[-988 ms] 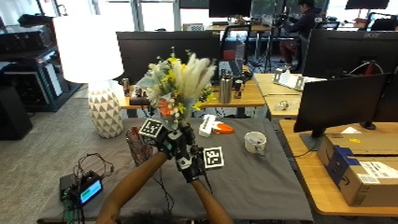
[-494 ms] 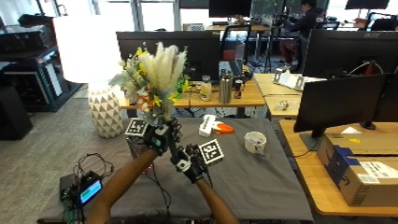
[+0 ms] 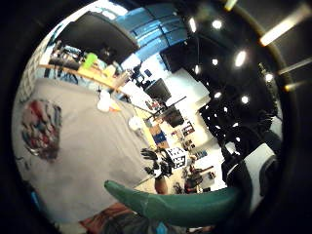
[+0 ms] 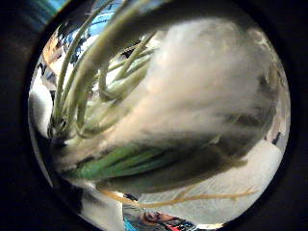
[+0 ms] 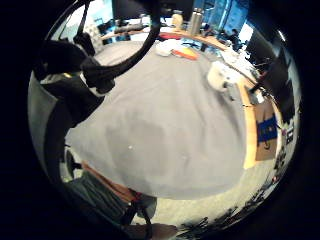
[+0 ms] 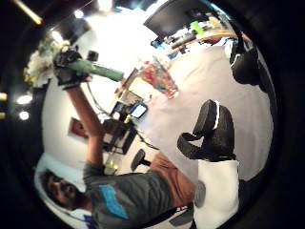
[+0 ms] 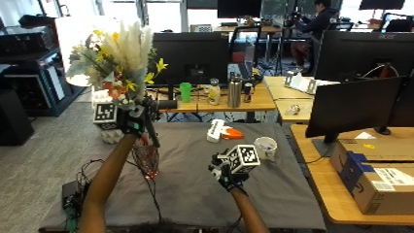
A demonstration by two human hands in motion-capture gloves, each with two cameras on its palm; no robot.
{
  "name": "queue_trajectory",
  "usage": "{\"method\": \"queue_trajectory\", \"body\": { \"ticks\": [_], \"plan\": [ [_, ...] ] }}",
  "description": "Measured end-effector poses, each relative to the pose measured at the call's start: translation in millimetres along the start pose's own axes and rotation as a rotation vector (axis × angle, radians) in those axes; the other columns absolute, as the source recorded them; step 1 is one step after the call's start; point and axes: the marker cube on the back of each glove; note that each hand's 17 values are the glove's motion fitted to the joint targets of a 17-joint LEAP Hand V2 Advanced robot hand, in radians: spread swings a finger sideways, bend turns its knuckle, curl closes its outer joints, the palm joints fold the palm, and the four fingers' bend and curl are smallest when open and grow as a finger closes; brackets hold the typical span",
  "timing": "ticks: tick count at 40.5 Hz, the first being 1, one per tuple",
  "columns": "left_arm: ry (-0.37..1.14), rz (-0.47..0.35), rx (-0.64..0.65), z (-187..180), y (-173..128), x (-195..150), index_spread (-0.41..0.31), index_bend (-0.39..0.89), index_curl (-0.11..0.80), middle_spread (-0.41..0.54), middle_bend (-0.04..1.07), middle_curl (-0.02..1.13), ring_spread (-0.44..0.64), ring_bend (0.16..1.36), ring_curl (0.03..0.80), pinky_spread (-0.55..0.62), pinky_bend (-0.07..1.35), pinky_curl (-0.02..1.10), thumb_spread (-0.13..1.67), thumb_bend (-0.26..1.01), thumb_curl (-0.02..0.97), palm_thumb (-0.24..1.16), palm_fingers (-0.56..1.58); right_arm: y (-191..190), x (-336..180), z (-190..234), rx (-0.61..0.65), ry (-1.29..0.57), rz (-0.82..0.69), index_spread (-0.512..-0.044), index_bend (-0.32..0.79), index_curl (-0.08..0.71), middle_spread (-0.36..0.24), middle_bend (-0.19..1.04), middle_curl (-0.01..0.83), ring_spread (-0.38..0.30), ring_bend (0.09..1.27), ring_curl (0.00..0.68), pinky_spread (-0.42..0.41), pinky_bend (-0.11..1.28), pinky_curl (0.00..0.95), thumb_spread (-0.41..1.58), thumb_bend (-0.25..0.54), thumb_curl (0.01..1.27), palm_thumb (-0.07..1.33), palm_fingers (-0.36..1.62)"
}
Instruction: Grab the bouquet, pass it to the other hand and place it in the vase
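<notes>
The left hand (image 7: pixel 131 121) was raised well above the counter (image 7: pixel 194 194), its grip curled around the stems of the bouquet (image 7: pixel 119 60). The bouquet stood upright above that hand, with pale feathery plumes rising tallest and yellow flowers and green leaves clustered around them. In the right thumb side palm view the left hand (image 6: pixel 66 71) showed clenched around a green wrapped stem bundle, the blooms on one side of the fist and the stem end poking out the other. The left thumb side palm view was filled by the plumes and green stalks of the bouquet (image 4: pixel 159 110), so they lay close against that palm.

The right hand (image 7: pixel 228 174) hovered low over the grey cloth covering the counter, well apart from the bouquet, with its fingers spread and its grip holding nothing. The same hand (image 3: pixel 155 163) showed in the left little finger side palm view with fingers splayed.

A clear vase (image 7: pixel 146 160) with reddish contents stood on the cloth below the left forearm, between the two arms. Farther back on the cloth lay a white and orange object (image 7: pixel 222 132), and a white mug (image 7: pixel 265 146) stood toward the right side, just beyond the right hand.
</notes>
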Motion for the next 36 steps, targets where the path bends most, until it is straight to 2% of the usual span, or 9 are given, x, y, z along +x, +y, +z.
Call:
{"method": "queue_trajectory", "body": {
  "ticks": [2, 3, 8, 17, 24, 28, 33, 34, 36],
  "plan": [
    [0.134, -0.188, 0.034, -3, 0, 21, -0.348, 0.55, 0.534, -0.344, 0.8, 0.6, -0.37, 0.91, 0.497, -0.41, 0.65, 0.48, 0.64, -0.03, 0.645, 0.74, 1.39, 3, 2, -3, 0.006, 0.062, 0.008, -0.248, 0.15, 0.469, -0.049, 0.38, 0.47, -0.027, 0.51, 0.391, 0.093, 0.52, 0.411, 0.97, -0.031, 0.61, 0.9, 0.85],
    [0.156, -0.237, 0.049, -6, -1, 32, -0.348, 0.55, 0.536, -0.344, 0.8, 0.6, -0.37, 0.91, 0.497, -0.41, 0.66, 0.48, 0.64, -0.03, 0.648, 0.74, 1.39, 4, 3, -4, 0.01, 0.091, 0.01, -0.247, 0.15, 0.466, -0.045, 0.37, 0.466, -0.022, 0.49, 0.386, 0.107, 0.51, 0.407, 0.99, -0.029, 0.6, 0.9, 0.85],
    [0.094, -0.299, 0.141, -29, -15, 55, -0.349, 0.55, 0.548, -0.341, 0.8, 0.6, -0.37, 0.91, 0.5, -0.41, 0.66, 0.49, 0.63, -0.03, 0.661, 0.74, 1.39, 3, 8, -3, 0.029, 0.156, 0.024, -0.246, 0.15, 0.45, -0.036, 0.34, 0.453, 0.004, 0.43, 0.367, 0.163, 0.48, 0.392, 1.04, -0.021, 0.59, 0.87, 0.84],
    [0.033, -0.394, 0.21, -43, -17, -14, -0.347, 0.53, 0.562, -0.339, 0.81, 0.6, -0.36, 0.91, 0.504, -0.41, 0.67, 0.49, 0.62, -0.04, 0.679, 0.72, 1.38, -3, 16, -6, 0.09, 0.242, 0.026, -0.249, 0.14, 0.428, -0.019, 0.3, 0.442, 0.028, 0.38, 0.36, 0.221, 0.42, 0.376, 1.09, -0.016, 0.58, 0.85, 0.84],
    [-0.01, -0.589, 0.19, -35, 2, -70, -0.33, 0.47, 0.558, -0.326, 0.79, 0.6, -0.35, 0.88, 0.496, -0.42, 0.63, 0.47, 0.55, -0.04, 0.684, 0.75, 1.33, -6, 23, -15, 0.111, 0.247, 0.04, -0.252, 0.14, 0.415, -0.015, 0.27, 0.436, 0.036, 0.35, 0.363, 0.242, 0.39, 0.373, 1.12, -0.019, 0.57, 0.83, 0.85],
    [-0.005, -0.672, 0.164, -27, 16, -89, -0.334, 0.49, 0.572, -0.329, 0.76, 0.59, -0.35, 0.83, 0.485, -0.38, 0.5, 0.43, 0.65, -0.04, 0.65, 0.75, 1.19, -7, 25, -20, 0.119, 0.235, 0.049, -0.252, 0.14, 0.409, -0.014, 0.24, 0.432, 0.042, 0.33, 0.363, 0.253, 0.39, 0.371, 1.13, -0.016, 0.57, 0.83, 0.84],
    [0.054, -0.799, 0.082, -18, 35, -81, -0.326, 0.47, 0.575, -0.322, 0.71, 0.59, -0.34, 0.77, 0.469, -0.29, 0.35, 0.4, 0.76, -0.04, 0.602, 0.73, 1.03, -7, 26, -28, 0.138, 0.239, 0.054, -0.25, 0.14, 0.401, -0.014, 0.23, 0.431, 0.046, 0.31, 0.365, 0.263, 0.36, 0.37, 1.14, -0.016, 0.56, 0.82, 0.82],
    [0.046, -0.818, 0.062, -18, 38, -85, -0.329, 0.46, 0.576, -0.325, 0.7, 0.59, -0.34, 0.77, 0.473, -0.3, 0.36, 0.4, 0.77, -0.03, 0.595, 0.73, 1.08, -6, 26, -30, 0.139, 0.238, 0.056, -0.25, 0.14, 0.401, -0.014, 0.23, 0.432, 0.047, 0.31, 0.365, 0.262, 0.37, 0.372, 1.14, -0.016, 0.56, 0.82, 0.83],
    [0.003, -0.84, 0.018, -21, 43, -97, -0.314, 0.44, 0.575, -0.315, 0.69, 0.6, -0.33, 0.7, 0.457, -0.2, 0.25, 0.38, 0.8, -0.03, 0.579, 0.73, 0.87, -6, 26, -33, 0.14, 0.233, 0.057, -0.251, 0.14, 0.396, -0.013, 0.22, 0.43, 0.05, 0.3, 0.366, 0.27, 0.36, 0.37, 1.15, -0.016, 0.56, 0.82, 0.83]
  ]
}}
